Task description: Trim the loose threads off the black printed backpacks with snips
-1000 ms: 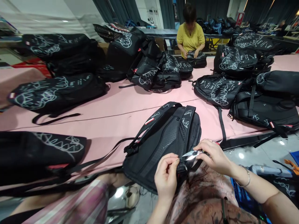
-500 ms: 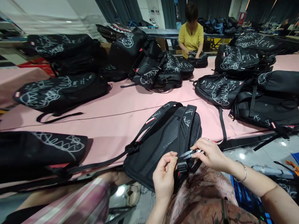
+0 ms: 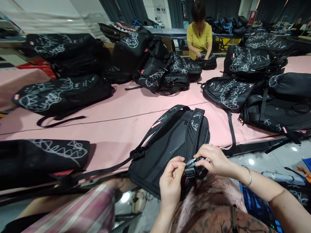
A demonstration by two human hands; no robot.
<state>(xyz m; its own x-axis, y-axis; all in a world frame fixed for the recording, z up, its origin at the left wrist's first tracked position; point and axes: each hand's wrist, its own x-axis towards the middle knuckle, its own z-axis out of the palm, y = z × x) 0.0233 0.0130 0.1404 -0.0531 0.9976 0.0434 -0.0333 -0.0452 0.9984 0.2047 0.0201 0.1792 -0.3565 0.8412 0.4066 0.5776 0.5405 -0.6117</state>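
Observation:
A black backpack (image 3: 170,145) lies with its padded back and shoulder straps facing up at the near edge of the pink-covered table. My left hand (image 3: 172,179) is closed in a pinch beside the black strap buckle (image 3: 190,173); what its fingertips hold is too small to make out. From the right, my right hand (image 3: 212,158) grips a pair of small metal thread snips (image 3: 191,161). Their blades point left, just above the buckle, close to my left fingertips. A bracelet circles my right wrist.
Several black backpacks with white scribble prints lie around the pink table (image 3: 114,126), one (image 3: 60,94) at left, others (image 3: 228,94) at right. Across it, a person in yellow (image 3: 199,38) handles a bag. At near left shows a person's plaid clothing (image 3: 80,210). A blue crate (image 3: 257,204) stands low right.
My right hand and the snips have shifted slightly left, bringing the blades nearer my left fingertips. My left hand and the backpack have hardly moved.

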